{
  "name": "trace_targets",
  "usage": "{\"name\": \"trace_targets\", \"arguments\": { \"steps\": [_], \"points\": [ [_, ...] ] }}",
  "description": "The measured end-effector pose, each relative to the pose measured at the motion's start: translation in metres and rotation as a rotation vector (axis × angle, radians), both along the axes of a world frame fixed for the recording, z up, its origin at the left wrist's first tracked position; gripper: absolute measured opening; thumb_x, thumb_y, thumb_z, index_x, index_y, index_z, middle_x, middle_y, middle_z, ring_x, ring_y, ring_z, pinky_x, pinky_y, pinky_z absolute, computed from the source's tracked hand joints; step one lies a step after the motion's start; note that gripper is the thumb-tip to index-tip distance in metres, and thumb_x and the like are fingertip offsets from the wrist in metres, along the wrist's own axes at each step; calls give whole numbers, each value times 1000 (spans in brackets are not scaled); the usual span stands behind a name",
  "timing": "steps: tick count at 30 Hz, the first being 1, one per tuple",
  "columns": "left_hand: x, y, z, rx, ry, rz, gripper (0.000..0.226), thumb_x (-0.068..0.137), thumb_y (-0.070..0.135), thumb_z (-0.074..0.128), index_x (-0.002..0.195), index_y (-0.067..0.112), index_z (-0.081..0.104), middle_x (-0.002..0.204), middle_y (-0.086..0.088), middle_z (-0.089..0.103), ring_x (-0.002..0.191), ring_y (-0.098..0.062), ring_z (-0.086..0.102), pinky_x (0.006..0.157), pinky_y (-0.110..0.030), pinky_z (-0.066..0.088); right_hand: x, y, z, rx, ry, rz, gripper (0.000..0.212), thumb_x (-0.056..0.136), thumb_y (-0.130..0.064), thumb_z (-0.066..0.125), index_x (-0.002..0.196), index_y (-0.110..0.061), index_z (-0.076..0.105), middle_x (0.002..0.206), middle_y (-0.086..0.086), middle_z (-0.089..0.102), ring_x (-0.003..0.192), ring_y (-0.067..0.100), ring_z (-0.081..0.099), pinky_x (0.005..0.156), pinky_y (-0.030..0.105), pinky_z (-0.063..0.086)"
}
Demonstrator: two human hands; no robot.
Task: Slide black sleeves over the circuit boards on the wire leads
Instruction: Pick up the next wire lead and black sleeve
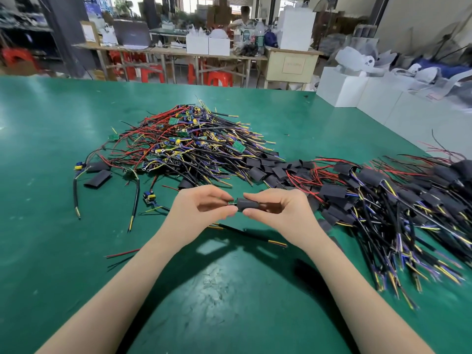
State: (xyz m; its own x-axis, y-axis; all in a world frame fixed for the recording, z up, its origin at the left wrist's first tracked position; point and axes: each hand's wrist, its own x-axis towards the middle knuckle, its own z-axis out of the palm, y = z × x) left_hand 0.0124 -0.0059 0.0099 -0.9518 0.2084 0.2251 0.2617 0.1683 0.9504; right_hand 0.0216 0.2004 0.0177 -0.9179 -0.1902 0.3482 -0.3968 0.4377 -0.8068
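Two hands meet just above a green bench (76, 251), working one lead in a factory hall. The left hand (201, 208) pinches the green circuit board (231, 202) between thumb and fingertips, while the right hand (278, 208) clamps its fingers round a black sleeve (247, 204). The sleeve's open mouth already touches the board's end; board and sleeve lie on one line, running left to right between the two hands, so the coming push appears to be the right hand sliding leftward along that axis. Each hand is equally near the joint. Beneath the wrists trails a black cable (245, 232) with bared coloured tips, apparently this lead's own tail, though its link is hidden by the hands. Ahead of the left hand sits a heap of unsleeved leads (186, 141), their boards showing green. Ahead of and beside the right hand spreads a mass of sleeved leads (383, 200), with loose sleeves (270, 167) between the two piles. Open bench lies toward the person and far to the left, leaving room to set the piece down.
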Motion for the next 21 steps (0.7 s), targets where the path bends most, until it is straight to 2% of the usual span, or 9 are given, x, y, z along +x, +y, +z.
{"name": "trace_targets", "arguments": {
  "steps": [4, 6, 11, 15, 18, 21],
  "points": [
    [1, -1, 1, -28, 44, 4, 18, 75, 6, 80, 90, 12, 72, 81, 1, 77, 71, -5, 69, 70, -13, 51, 2, -2, 2, -16, -14, -7, 35, 71, -14, 83, 104, -14, 75, 90, -2, 74, 74, 4, 62, 76, 23, 51],
    [0, -3, 2, -17, 55, 29, 17, 75, 5, 80, 90, 10, 72, 81, 2, 77, 71, -3, 69, 71, -11, 50, 2, -1, 4, -67, -51, -38, 38, 69, -14, 84, 105, -15, 74, 91, -2, 75, 76, 6, 66, 81, 23, 54],
    [1, -3, -2, -6, 62, 83, 17, 75, 3, 80, 88, 10, 73, 80, 1, 77, 71, -6, 70, 73, -14, 52, 2, 0, 2, -20, -31, -112, 26, 75, -13, 80, 101, -13, 75, 84, -8, 74, 72, -5, 65, 78, 10, 50],
    [0, -2, -6, -49, 77, 104, 17, 73, 6, 82, 87, 11, 73, 77, 1, 76, 70, -7, 70, 72, -15, 53, 3, -5, -3, 66, 23, -166, 22, 79, -14, 76, 101, -16, 75, 88, -8, 74, 77, -10, 65, 81, 8, 47],
    [0, -3, -7, -67, 84, 108, 18, 73, 8, 83, 87, 12, 74, 77, 3, 76, 71, -7, 71, 71, -14, 53, 3, -8, -6, 116, 45, -173, 22, 80, -15, 76, 101, -16, 75, 89, -8, 74, 74, -18, 60, 78, 3, 43],
    [-2, -6, -6, -87, 64, 53, 18, 74, 9, 82, 89, 16, 75, 78, 7, 76, 73, -6, 72, 70, -13, 53, 3, -7, -7, 126, 41, -180, 22, 79, -14, 76, 101, -16, 75, 88, -6, 74, 73, -15, 62, 76, 3, 44]
  ]
}}
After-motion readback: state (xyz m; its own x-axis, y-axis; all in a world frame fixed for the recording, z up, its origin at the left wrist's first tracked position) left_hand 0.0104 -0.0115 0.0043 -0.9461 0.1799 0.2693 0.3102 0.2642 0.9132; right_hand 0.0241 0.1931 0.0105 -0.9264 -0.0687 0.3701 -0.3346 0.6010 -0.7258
